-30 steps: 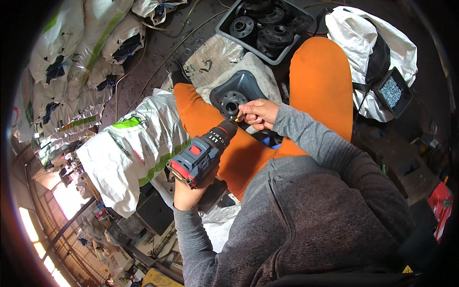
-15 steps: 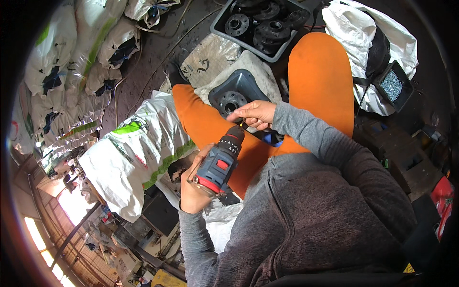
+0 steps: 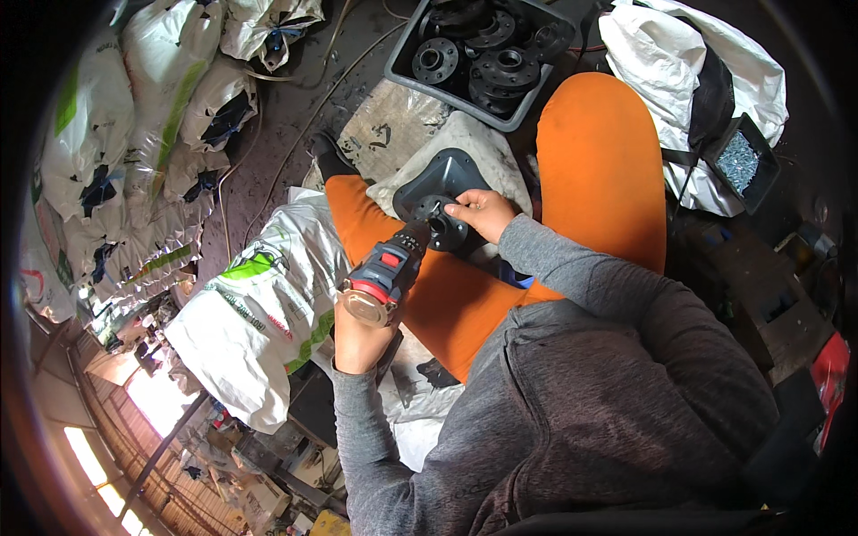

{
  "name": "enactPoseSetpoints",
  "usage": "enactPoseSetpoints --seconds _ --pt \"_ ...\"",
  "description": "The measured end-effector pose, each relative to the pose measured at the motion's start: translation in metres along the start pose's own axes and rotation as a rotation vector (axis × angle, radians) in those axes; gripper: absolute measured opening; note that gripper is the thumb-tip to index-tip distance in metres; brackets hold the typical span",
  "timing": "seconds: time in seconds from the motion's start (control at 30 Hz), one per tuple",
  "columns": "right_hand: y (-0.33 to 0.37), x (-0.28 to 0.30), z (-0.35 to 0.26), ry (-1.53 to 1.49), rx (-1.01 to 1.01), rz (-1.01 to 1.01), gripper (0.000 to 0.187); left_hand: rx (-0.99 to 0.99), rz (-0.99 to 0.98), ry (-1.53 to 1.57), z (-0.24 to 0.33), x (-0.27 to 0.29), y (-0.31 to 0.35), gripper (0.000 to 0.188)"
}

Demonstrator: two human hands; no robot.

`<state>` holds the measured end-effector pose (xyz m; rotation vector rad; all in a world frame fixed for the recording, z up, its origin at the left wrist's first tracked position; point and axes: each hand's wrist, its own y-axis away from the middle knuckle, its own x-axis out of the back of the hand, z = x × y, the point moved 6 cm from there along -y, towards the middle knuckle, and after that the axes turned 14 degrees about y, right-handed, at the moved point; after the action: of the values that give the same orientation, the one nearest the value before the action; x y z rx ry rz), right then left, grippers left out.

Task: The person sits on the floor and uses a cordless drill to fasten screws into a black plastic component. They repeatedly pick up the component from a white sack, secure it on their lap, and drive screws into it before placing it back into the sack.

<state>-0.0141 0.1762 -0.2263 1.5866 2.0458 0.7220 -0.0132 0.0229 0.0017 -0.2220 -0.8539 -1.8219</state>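
Note:
My left hand (image 3: 359,344) is wrapped round a grey and red cordless drill (image 3: 399,259), tilted with its chuck pointing away from me. The chuck's tip sits over a round black flange (image 3: 454,234) with holes round its rim. That flange stands against a dark grey, square-mouthed plastic piece (image 3: 451,171) between my legs. My right hand (image 3: 487,214) has thumb and fingers pinched together at the flange's top, just right of the drill tip. Whatever small thing those fingers hold is too small to make out.
A grey crate (image 3: 399,67) of black flanges stands at the far side. To the right, a black box (image 3: 740,165) of small screws leans against a white sack (image 3: 657,54). Full white sacks (image 3: 165,54) crowd the left; another (image 3: 255,313) lies beside my left leg. Hoses cross the floor.
The drill has moved forward from over my thigh to the flange. My right hand has gone from the bit's tip to the flange's top, still pinching. The flange now sits nearer and more tilted.

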Motion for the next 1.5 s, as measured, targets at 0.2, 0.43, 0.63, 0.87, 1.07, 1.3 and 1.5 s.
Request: enactPoseSetpoints --seconds 0.2,0.43,0.63,0.87,1.07,1.3,1.5 --pt "0.004 0.0 -0.006 0.052 -0.038 -0.007 0.025 0.014 -0.133 -0.178 0.007 0.0 -0.021 0.042" --pt "0.009 -0.002 -0.011 0.0 -0.057 -0.003 0.021 0.043 -0.164 -0.211 0.01 -0.002 -0.031 0.053" --pt "0.009 -0.002 -0.005 -0.008 -0.067 0.036 0.017 0.002 -0.155 -0.231 0.019 -0.01 -0.04 0.052" --pt "0.001 -0.002 -0.002 -0.013 -0.021 -0.022 0.02 -0.148 -0.142 -0.254 0.005 -0.011 -0.04 0.043" --pt "-0.023 -0.014 0.007 -0.005 0.105 -0.103 0.03 0.049 0.103 -0.121 -0.028 -0.006 -0.015 0.03" --pt "-0.015 0.017 -0.002 -0.08 0.058 -0.028 0.022 0.049 0.007 -0.02 -0.015 -0.059 0.1 0.072" --pt "0.018 0.038 -0.06 -0.26 0.353 -0.157 0.007 0.075 -0.091 0.247 -0.067 -0.09 0.156 0.087"
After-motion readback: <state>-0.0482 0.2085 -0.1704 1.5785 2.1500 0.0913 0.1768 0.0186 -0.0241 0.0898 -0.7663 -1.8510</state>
